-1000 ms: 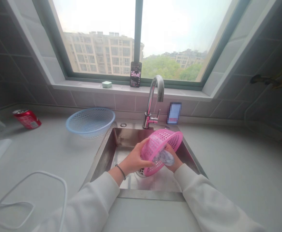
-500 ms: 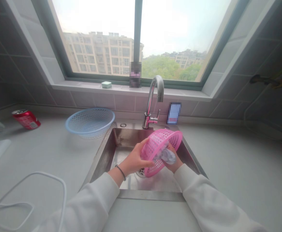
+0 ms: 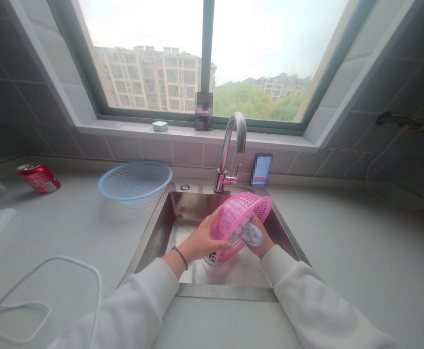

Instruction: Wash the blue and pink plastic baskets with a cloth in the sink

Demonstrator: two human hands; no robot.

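Note:
A pink plastic basket [image 3: 235, 213] with a holed wall is tilted on its side above the steel sink [image 3: 182, 278]. My left hand [image 3: 202, 238] grips its left side, thumb over the rim and fingers behind the wall. Inside the basket's mouth, my right hand [image 3: 264, 242] holds a crumpled pale grey cloth [image 3: 251, 233] against the inner surface. The right fingers are mostly hidden by the cloth and basket. Behind the basket stands the chrome faucet [image 3: 229, 155]; no water shows at its spout.
Left of the sink sits a blue basket [image 3: 135, 194], with a red can [image 3: 39, 178] farther left. A phone [image 3: 261, 169] leans on the back wall. A white cable [image 3: 97, 286] loops over the left counter. Soap-like green block [image 3: 160, 126] lies on the sill.
The pink basket has shifted up very slightly and its tilt differs a little. Both hands keep their hold, the cloth still in my right hand.

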